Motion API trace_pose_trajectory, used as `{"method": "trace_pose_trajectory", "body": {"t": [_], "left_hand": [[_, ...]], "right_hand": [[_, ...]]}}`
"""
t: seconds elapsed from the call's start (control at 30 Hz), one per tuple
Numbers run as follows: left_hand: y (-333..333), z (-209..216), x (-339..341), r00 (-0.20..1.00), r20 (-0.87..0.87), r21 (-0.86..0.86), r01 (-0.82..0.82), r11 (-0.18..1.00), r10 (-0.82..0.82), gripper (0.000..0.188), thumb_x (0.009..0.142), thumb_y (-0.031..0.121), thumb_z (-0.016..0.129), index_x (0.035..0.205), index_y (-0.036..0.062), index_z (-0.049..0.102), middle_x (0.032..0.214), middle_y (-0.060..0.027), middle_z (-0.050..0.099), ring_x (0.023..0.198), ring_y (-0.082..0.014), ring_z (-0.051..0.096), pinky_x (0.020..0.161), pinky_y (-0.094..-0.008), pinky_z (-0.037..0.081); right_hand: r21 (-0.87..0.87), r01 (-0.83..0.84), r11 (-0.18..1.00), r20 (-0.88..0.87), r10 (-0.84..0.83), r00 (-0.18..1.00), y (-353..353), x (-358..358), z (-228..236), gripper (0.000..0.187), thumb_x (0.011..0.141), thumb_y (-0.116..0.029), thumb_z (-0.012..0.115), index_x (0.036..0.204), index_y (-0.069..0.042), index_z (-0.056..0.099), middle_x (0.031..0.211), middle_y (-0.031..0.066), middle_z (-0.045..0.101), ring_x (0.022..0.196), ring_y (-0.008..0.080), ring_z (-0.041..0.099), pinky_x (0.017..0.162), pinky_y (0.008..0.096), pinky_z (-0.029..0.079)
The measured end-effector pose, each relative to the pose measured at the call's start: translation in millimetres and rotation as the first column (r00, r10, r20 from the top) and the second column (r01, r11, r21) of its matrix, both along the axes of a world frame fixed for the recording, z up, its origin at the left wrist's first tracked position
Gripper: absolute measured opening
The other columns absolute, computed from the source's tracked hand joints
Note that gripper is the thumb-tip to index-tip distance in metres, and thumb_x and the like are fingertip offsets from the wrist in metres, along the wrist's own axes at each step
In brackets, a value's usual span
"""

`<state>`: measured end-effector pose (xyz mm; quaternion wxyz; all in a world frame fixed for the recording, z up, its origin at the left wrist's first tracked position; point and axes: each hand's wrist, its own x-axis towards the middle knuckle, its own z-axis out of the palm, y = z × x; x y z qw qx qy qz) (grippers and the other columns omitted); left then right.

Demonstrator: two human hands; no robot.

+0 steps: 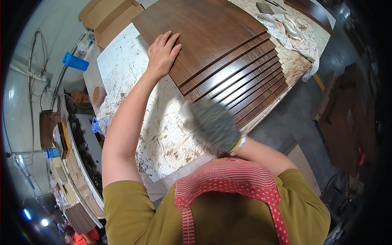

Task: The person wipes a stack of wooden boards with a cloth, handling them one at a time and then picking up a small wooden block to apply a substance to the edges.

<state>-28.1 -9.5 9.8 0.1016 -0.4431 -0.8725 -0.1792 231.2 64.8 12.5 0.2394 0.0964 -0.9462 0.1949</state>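
Observation:
My left hand [163, 54] is bare and rests with fingers stretched out on the left edge of the top board. That dark brown glossy wooden board [200, 32] lies on a fanned stack of similar boards [241, 83], whose near edges step down toward me. My right hand [216, 124] wears a dark grey knit glove with a yellow cuff. It is smeared by motion just off the near-left corner of the stack. A pale blur shows at its fingertips, and I cannot make out whether it holds anything.
The boards lie on a white, paint-stained worktable [157, 122]. A crumpled stained cloth [292, 34] lies at the far right. An open cardboard box [110, 20] and a blue cup [75, 61] are at the far left. More brown panels [347, 118] stand beyond the right edge.

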Motion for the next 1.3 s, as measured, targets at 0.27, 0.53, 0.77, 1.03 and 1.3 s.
{"method": "trace_pose_trajectory", "body": {"t": [0.27, 0.53, 0.77, 1.03, 1.3], "left_hand": [[-18, -3, 1, 1.0, -0.014, 0.004, -0.01, 1.0, 0.01, 0.044, 0.093, 0.039, 0.043, 0.131, 0.0167, 0.049, 0.14, -0.0092, 0.039, 0.13, -0.0292, 0.033, 0.106, -0.0426, 0.024], [-5, 7, 7, 1.0, 0.006, -0.036, 0.005, 0.999, -0.004, 0.046, 0.095, 0.039, 0.04, 0.133, 0.0142, 0.046, 0.143, -0.0097, 0.037, 0.131, -0.0298, 0.031, 0.107, -0.0427, 0.021], [-9, 9, 9, 1.0, 0.022, -0.049, -0.02, 0.999, 0.021, 0.047, 0.095, 0.04, 0.039, 0.134, 0.0144, 0.046, 0.143, -0.01, 0.036, 0.132, -0.0308, 0.03, 0.107, -0.043, 0.021], [-9, 10, -1, 0.999, 0.044, -0.074, 0.008, 0.997, -0.004, 0.046, 0.095, 0.039, 0.04, 0.134, 0.0153, 0.046, 0.143, -0.0097, 0.036, 0.132, -0.0308, 0.03, 0.105, -0.0446, 0.024], [-23, 13, -15, 0.989, 0.148, -0.095, 0.009, 0.995, 0.005, 0.047, 0.097, 0.04, 0.037, 0.137, 0.0168, 0.041, 0.148, -0.0103, 0.028, 0.137, -0.0328, 0.022, 0.109, -0.0452, 0.023]], "right_hand": [[-0.204, 0.38, 0.902, 0.073, -0.373, 0.925, 126, 8, 14, 0.04, 0.082, -0.022, 0.063, 0.113, 0.003, 0.056, 0.097, 0.0183, 0.061, 0.088, 0.0333, 0.06, 0.078, 0.0391, 0.049], [-0.154, 0.593, 0.791, -0.013, -0.602, 0.799, 259, -8, 3, 0.043, 0.082, -0.029, 0.063, 0.115, -0.002, 0.058, 0.109, 0.0176, 0.06, 0.103, 0.0325, 0.057, 0.091, 0.0386, 0.044], [0.078, 0.375, 0.924, -0.155, -0.36, 0.92, 150, -22, 2, 0.036, 0.08, -0.022, 0.06, 0.107, 0.003, 0.058, 0.089, 0.0183, 0.059, 0.082, 0.0332, 0.058, 0.074, 0.0417, 0.048], [-0.132, -0.055, 0.99, 0.01, 0.057, 0.998, 47, -6, 36, 0.029, 0.084, -0.02, 0.057, 0.109, -0.006, 0.057, 0.096, 0.0147, 0.058, 0.088, 0.0277, 0.06, 0.076, 0.0406, 0.048], [-0.207, 0.539, 0.817, -0.029, -0.556, 0.831, 257, -34, 30, 0.042, 0.084, -0.028, 0.062, 0.116, -0.002, 0.058, 0.11, 0.0202, 0.06, 0.102, 0.0334, 0.058, 0.09, 0.0376, 0.044]]}}
